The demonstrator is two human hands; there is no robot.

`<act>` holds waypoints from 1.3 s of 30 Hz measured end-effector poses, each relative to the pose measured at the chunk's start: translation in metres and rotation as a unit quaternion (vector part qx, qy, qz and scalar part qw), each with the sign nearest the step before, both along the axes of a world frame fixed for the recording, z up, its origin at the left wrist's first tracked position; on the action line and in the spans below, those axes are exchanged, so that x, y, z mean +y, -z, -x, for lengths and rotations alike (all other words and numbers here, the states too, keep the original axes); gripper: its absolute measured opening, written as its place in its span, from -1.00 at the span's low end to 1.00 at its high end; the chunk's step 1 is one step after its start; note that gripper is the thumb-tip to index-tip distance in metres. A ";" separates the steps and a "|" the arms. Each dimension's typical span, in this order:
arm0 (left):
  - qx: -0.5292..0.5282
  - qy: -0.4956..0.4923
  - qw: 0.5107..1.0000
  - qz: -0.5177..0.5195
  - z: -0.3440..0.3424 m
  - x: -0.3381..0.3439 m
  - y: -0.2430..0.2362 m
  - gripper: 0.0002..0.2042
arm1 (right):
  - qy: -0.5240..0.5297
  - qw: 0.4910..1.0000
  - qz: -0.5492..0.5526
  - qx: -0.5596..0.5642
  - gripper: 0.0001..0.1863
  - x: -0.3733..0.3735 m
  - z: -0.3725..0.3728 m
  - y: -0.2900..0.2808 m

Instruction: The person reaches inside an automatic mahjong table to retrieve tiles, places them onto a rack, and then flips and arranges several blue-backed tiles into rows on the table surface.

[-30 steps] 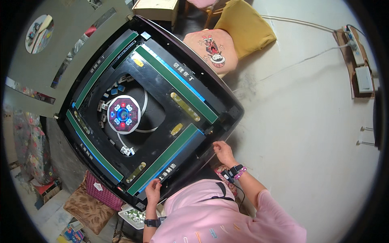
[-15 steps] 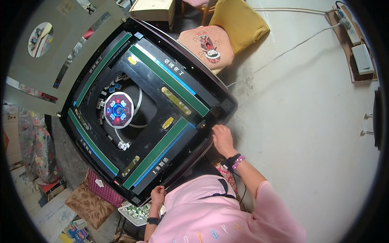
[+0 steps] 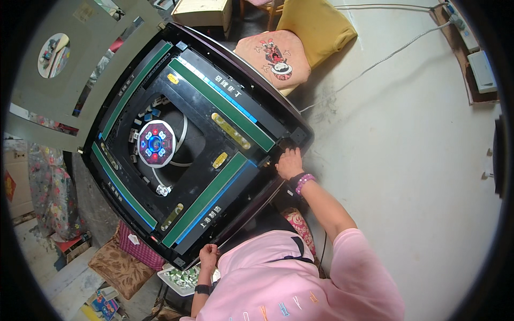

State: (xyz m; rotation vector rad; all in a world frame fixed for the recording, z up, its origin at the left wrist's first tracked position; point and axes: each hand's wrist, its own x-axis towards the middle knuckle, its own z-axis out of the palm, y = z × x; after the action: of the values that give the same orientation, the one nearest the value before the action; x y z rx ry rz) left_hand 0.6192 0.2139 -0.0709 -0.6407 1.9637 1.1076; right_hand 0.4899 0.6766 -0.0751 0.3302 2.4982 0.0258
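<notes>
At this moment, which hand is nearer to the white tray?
Left hand: close to the tray. The right hand is farther, at a corner of the table.

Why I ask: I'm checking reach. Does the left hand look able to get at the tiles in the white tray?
Probably yes: the left hand appears close to the white tray, and the visible tiles lie uncovered. The table corner may hang over part of it.

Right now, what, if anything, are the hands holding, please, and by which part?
It cannot be told: the right hand is at the right corner of the automatic mahjong table, the left hand by its near edge.
</notes>
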 end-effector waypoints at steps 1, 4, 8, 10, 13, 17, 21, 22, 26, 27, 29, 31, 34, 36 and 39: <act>0.000 -0.001 1.000 0.001 0.001 0.001 -0.001 -0.93 | 0.007 1.000 0.006 -0.029 -0.44 0.000 0.003 0.000; -0.008 0.016 1.000 0.002 0.004 0.004 -0.003 -0.92 | 0.015 0.998 0.012 -0.062 -0.46 0.000 0.007 0.001; -0.020 0.009 1.000 0.011 0.007 0.006 -0.003 -0.89 | 0.024 0.996 0.006 -0.083 -0.54 -0.001 0.011 0.006; -0.019 0.006 1.000 0.009 0.008 0.006 -0.003 -0.88 | 0.029 0.994 0.008 -0.100 -0.55 -0.002 0.016 0.003; -0.018 0.011 1.000 0.005 0.009 0.005 -0.005 -0.86 | 0.034 0.991 0.015 -0.126 -0.56 -0.002 0.021 0.003; -0.014 0.008 1.000 0.001 0.008 0.004 -0.001 -0.85 | 0.041 0.989 0.017 -0.141 -0.55 -0.001 0.024 0.009; -0.022 0.005 1.000 0.014 0.007 0.003 0.003 -0.85 | 0.043 0.988 0.023 -0.145 -0.55 0.000 0.025 0.012; -0.022 0.005 1.000 0.014 0.007 0.003 0.002 -0.85 | 0.045 0.987 0.026 -0.150 -0.54 0.001 0.025 0.011; -0.029 0.004 0.999 0.018 0.009 0.003 0.002 -0.85 | 0.052 0.985 0.032 -0.162 -0.53 0.002 0.026 0.011; -0.030 0.004 0.999 0.019 0.009 0.003 0.003 -0.85 | 0.053 0.985 0.032 -0.162 -0.53 0.003 0.026 0.011; -0.029 -0.008 0.999 0.019 0.009 0.006 0.000 -0.86 | 0.053 0.983 0.044 -0.170 -0.51 0.002 0.028 0.005; -0.027 -0.019 0.999 0.020 0.010 0.006 0.000 -0.86 | 0.053 0.981 0.051 -0.179 -0.51 0.004 0.030 0.003; -0.025 0.000 1.000 0.018 0.010 0.004 0.001 -0.85 | 0.048 0.979 0.059 -0.190 -0.49 0.006 0.032 0.001; -0.024 0.018 0.999 0.029 0.012 0.005 0.001 -0.85 | 0.044 0.978 0.061 -0.193 -0.48 0.007 0.034 0.001; -0.028 0.025 0.998 0.041 0.015 0.007 0.001 -0.85 | 0.055 0.977 0.059 -0.199 -0.47 0.007 0.037 -0.002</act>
State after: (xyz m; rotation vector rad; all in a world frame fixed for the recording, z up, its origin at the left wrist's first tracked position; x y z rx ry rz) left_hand 0.6043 0.2211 -0.0722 -0.6547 1.9742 0.9726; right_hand 0.4532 0.6836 -0.0733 0.3733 2.0718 -0.0925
